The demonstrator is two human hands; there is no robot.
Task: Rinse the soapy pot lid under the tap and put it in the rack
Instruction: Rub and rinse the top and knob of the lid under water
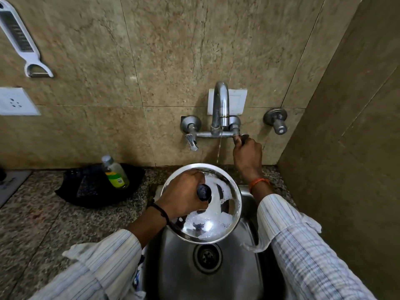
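— What is the left hand [184, 193] doing?
— It is gripping the black knob [203, 192] of the soapy pot lid [213, 213], holding it over the sink [249, 252] below the tap [220, 105].
— And the right hand [247, 153]?
— Its fingers are closing around the tap's right handle [242, 137]; a thin stream is running.
— Any writing?
— The bottle [114, 172] at the counter's [43, 213] back edge is wearing a green-yellow label, too blurred to read.

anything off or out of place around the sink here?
Nothing broken or spilled. Only oddity: the dish soap bottle lies tilted on a crumpled black cloth on the counter rather than standing. The lid has suds, as expected.
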